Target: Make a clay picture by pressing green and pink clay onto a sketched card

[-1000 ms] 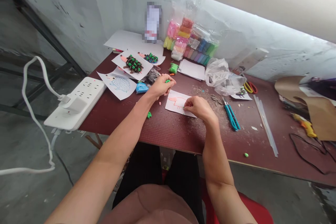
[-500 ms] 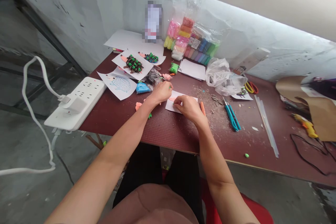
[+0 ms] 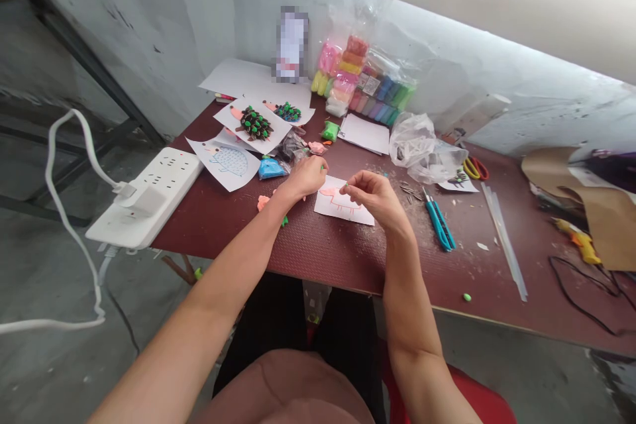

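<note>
Two hands work by a white paper sheet (image 3: 345,207) w/ pink outline drawing, lying just below & between them, long axis roughly L-R, slightly slanted. R hand (image 3: 371,195) is nearer, fingers pinching a tiny green clay bit (image 3: 346,185) above the sheet. L hand (image 3: 307,175) curled shut just left of it, contents hard to tell. Dark red desk (image 3: 233,238) has clay crumbs, hedgehog sheets (image 3: 228,161), clay packs (image 3: 348,73) against a scuffed wall (image 3: 149,33).
</note>
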A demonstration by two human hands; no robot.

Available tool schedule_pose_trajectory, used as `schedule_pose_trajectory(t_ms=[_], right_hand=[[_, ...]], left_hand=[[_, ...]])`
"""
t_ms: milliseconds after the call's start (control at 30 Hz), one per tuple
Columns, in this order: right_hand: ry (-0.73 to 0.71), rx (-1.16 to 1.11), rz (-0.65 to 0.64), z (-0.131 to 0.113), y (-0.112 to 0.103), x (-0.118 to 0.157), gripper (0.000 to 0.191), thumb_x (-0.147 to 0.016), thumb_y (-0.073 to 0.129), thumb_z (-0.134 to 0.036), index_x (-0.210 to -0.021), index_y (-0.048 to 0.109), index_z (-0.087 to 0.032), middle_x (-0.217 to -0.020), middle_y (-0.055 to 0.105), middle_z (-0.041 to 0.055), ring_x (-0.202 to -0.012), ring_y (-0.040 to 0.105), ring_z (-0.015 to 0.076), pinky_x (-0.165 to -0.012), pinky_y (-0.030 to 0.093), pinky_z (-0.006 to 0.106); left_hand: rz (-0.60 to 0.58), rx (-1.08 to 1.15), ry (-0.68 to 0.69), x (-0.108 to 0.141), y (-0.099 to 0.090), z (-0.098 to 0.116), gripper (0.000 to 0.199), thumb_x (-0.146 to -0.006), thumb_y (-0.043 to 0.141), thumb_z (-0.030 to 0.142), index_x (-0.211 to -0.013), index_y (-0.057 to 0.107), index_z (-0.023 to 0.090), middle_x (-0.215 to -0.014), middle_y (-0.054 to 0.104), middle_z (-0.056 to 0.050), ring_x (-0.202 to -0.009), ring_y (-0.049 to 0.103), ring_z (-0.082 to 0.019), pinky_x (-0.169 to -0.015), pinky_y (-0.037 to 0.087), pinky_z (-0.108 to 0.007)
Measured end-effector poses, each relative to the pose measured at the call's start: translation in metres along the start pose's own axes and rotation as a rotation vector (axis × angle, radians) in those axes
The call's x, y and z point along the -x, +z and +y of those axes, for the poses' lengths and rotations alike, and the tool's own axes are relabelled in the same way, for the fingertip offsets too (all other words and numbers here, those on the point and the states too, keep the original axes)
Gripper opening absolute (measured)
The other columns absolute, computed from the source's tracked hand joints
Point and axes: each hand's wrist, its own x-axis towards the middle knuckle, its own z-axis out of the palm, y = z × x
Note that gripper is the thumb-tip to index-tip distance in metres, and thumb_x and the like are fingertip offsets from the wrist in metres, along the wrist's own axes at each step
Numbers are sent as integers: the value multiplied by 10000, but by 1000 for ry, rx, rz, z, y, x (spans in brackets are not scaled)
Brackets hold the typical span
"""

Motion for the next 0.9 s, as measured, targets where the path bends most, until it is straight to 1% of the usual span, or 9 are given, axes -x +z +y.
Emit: schedule_pose_trajectory(t_ms=[167,300,400,467,533,633,733,800,900], right_hand=[[-22,32,23,-5,6,-11,270,-755,742,-397,-933,686,-202,-693,708,-5,-587,533,113,-564,405,254],[-42,191,100,-7,9,-29,263,-840,659,-436,-744,669,-191,-633,666,12,-554,485,113,-556,385,267],[-45,286,111,-5,20,-49,160,-859,591,-320,-781,661,-199,-690,686,16,-591,532,135,-606,421,278],[-146,343,94,-5,31,-62,207,-816,494,-169,-863,692,-207,-870,731,32,-771,633,162,-760,486,299],[-238,485,114,-8,41,-74,242,-794,444,-124,-728,662,-207,-950,715,57,-916,647,185,-870,480,316],[-225,721,35,-15,49,-89,284,-861,452,-159,-703,685,-192,-989,711,87,-929,638,204,-848,449,309],[-143,858,-24,-19,44,-100,377,-992,448,-299,-783,741,-184,-963,740,95,-868,644,205,-781,423,296],[-65,893,30,-18,35,-106,403,-1029,443,-351,-852,765,-186,-927,760,92,-851,659,212,-756,418,293],[44,906,223,-11,19,-116,293,-978,512,-230,-1133,758,-196,-1008,790,79,-937,692,223,-798,442,291]], left_hand=[[118,244,79,-8,1,-4,210,-882,587,94,-945,782,140,-954,792,-83,-968,721,-224,-944,540,-322],[238,606,32,-14,-2,-7,173,-959,562,159,-1009,725,133,-695,673,-5,-657,620,-139,-711,505,-249],[473,723,37,-15,-7,-11,193,-1020,501,199,-997,689,159,-701,635,5,-614,562,-122,-653,459,-234],[640,701,69,-15,-10,-12,206,-1032,487,197,-940,669,177,-764,654,-13,-691,592,-131,-700,466,-238],[734,666,86,-14,-13,-13,208,-1030,493,190,-895,651,187,-808,669,-26,-765,617,-143,-751,476,-247],[758,648,82,-14,-15,-14,183,-1017,533,206,-862,630,194,-806,666,-23,-796,623,-149,-790,489,-258],[721,720,27,-16,-14,-14,85,-971,584,177,-896,619,195,-798,652,-5,-731,607,-130,-728,500,-244],[654,844,-47,-17,-14,-12,108,-929,563,99,-960,609,192,-825,651,6,-615,566,-96,-605,474,-221],[524,1039,-155,-17,-15,-7,204,-910,491,43,-1029,571,187,-884,673,3,-474,487,-53,-441,375,-195]])
